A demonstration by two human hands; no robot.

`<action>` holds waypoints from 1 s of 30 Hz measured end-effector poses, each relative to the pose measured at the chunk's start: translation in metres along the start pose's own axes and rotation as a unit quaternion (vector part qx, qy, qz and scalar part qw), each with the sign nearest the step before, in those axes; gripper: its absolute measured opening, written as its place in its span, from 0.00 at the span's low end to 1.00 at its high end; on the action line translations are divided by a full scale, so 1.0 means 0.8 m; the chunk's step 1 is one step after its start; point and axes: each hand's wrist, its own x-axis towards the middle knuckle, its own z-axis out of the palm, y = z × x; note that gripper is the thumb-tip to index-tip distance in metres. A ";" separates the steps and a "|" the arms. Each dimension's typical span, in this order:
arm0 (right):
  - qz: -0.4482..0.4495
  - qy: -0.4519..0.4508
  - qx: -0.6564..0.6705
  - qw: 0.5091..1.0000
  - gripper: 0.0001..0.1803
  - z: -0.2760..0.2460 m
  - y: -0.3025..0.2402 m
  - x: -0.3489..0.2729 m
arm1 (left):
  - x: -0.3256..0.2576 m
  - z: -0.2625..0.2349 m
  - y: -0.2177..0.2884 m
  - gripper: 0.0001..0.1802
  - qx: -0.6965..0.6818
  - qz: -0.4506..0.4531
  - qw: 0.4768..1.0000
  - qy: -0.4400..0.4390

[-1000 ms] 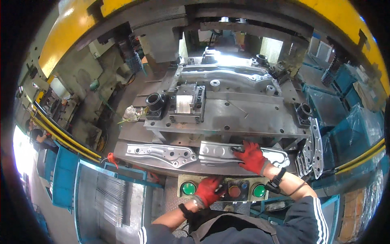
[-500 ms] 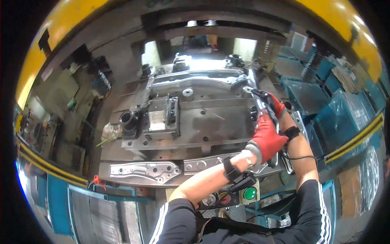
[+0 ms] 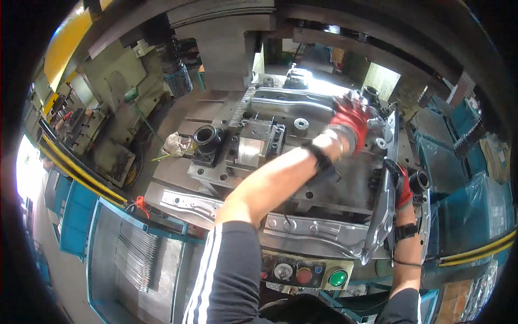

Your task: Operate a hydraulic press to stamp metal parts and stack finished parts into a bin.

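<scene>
At the die's (image 3: 345, 189) right edge, the right hand (image 3: 401, 184) already has one panel (image 3: 383, 201) pinched, while the left hand (image 3: 350, 120), grip too blurred to tell, meets the far panel (image 3: 291, 102), still on the die.

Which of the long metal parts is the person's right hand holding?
The silvery part running front to back, with the red-gloved right hand gripping its right edge. The front-left part and front-centre part lie crosswise, in neither hand.
</scene>
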 end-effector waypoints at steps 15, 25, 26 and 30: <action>-0.013 0.116 -0.066 0.991 0.12 0.070 -0.016 -0.016 | 0.063 0.040 -0.102 0.26 0.116 -0.078 0.989 0.042; -0.063 0.054 -0.140 0.987 0.20 0.053 -0.010 -0.011 | -0.283 -0.038 -0.105 0.45 0.055 -0.130 0.985 0.097; -0.078 0.064 -0.157 0.982 0.20 0.011 -0.004 -0.006 | -0.310 -0.032 -0.106 0.40 0.000 -0.102 0.980 0.173; -0.090 0.063 -0.125 0.986 0.20 0.007 0.007 0.005 | -0.456 0.043 -0.145 0.50 0.084 -0.123 0.987 0.058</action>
